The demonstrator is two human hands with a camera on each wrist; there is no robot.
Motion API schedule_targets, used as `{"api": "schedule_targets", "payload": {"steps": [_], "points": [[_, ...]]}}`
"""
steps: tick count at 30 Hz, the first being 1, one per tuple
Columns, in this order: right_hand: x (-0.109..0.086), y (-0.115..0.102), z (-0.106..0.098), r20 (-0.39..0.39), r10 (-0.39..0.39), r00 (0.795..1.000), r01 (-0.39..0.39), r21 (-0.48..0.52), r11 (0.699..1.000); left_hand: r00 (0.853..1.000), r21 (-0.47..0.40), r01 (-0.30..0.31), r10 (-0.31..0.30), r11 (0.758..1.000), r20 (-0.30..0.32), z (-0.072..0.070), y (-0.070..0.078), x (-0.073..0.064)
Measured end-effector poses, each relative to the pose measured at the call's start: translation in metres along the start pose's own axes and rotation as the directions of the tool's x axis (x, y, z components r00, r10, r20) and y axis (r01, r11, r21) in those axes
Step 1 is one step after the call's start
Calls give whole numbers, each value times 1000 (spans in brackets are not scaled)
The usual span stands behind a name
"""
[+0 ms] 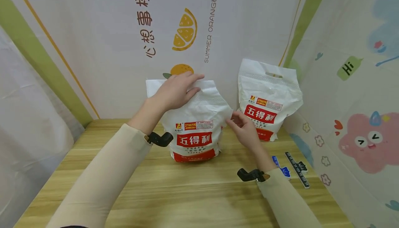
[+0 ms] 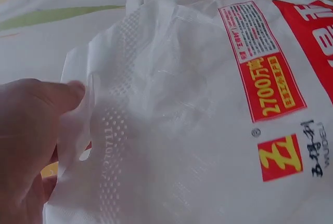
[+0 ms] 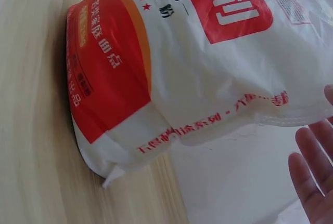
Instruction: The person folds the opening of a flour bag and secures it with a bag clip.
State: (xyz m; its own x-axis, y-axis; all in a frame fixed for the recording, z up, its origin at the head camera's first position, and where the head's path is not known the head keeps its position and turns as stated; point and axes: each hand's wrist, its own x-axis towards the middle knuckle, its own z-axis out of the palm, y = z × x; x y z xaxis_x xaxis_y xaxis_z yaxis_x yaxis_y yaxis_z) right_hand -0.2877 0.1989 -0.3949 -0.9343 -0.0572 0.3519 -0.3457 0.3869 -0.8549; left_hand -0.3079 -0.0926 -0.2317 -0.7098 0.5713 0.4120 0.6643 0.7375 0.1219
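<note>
Printed curtain (image 1: 118, 47) across the far side, orange slices and lettering on it, with wood-grain surface (image 1: 187, 196) below. Upright near the middle of that surface: white flour bag (image 1: 196, 115), printed side toward the near edge. Step in hand, as far as can be judged: spreading and steadying the bag's top. In left grip (image 1: 177, 89): top band (image 2: 78, 187), pinched, thumb in front and fingers behind, well above the bag's base. At the upper right corner, right grip (image 1: 246, 129), just beside or touching it; impossible to tell whether pinching there or merely alongside. Needed next, most likely: a sure hold at both ends of the top, without tipping the bag. Bag mostly below left grip, and left of right grip. Farther right, second flour bag (image 1: 265, 94) near the curtain; nearer, blue clip (image 1: 282, 170) and black clip (image 1: 297, 171).
</note>
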Motion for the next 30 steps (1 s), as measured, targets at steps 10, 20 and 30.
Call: {"api": "schedule_targets", "payload": {"steps": [10, 20, 30], "points": [[4, 4, 13, -58, -1, 998, 7, 101, 995, 1000, -89, -19, 16, 996, -26, 0, -9, 1], [2, 5, 15, -142, -22, 990, 35, 92, 995, 994, -90, -50, 40, 995, -101, -1, -7, 1], [-1, 10, 18, -176, -140, 974, 131, -66, 989, 991, -113, -36, 20, 993, -135, -2, -7, -3]]}}
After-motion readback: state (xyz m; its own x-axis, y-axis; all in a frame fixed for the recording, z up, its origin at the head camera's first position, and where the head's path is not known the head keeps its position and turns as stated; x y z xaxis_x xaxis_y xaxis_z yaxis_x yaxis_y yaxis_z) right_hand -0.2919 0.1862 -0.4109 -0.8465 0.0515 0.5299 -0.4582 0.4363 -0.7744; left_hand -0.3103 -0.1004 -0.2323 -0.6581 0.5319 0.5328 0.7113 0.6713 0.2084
